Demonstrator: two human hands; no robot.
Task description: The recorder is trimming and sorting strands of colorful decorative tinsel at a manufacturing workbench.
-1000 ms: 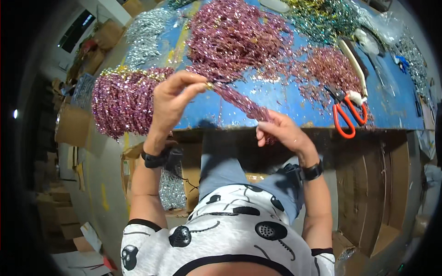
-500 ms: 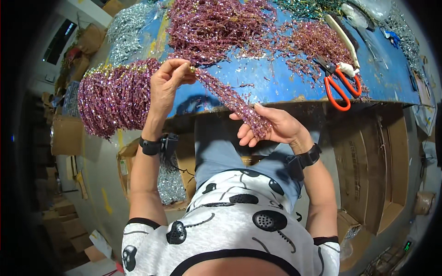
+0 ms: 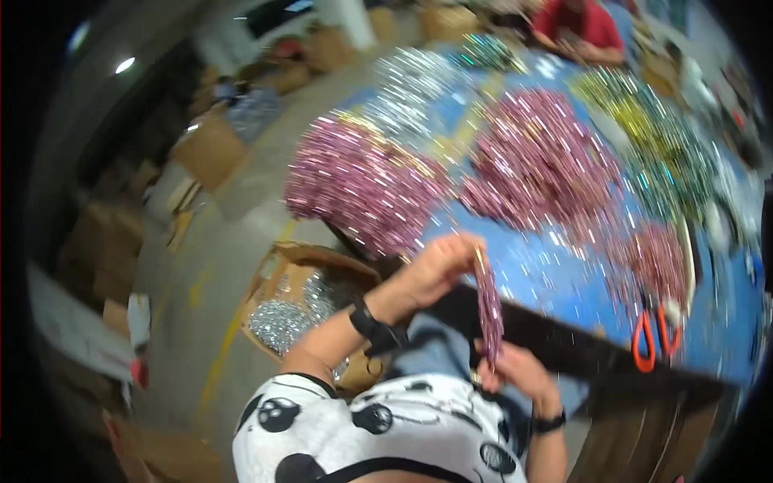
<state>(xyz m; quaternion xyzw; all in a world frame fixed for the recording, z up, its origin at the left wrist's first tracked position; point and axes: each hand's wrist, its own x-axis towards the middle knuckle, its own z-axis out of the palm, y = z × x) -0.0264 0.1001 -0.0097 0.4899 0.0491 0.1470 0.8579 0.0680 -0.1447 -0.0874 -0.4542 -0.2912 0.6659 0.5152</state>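
pink tinsel strand (image 3: 489, 306) hangs taut between both hands, left hand (image 3: 439, 266) pinching its top end, right hand (image 3: 511, 369) gripping the bottom, fingers blurred. beyond them, pink tinsel heaps (image 3: 366, 189) smear across the blue table (image 3: 564, 282); orange scissors (image 3: 654, 338) right, barely readable.

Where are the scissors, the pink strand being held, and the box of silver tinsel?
Scissors (image 3: 654, 344): head view, on an orange handle loop.
Pink tinsel strand (image 3: 489, 306): head view, mid-length between the hands.
Cardboard box (image 3: 282, 262): head view, on its upper rim.
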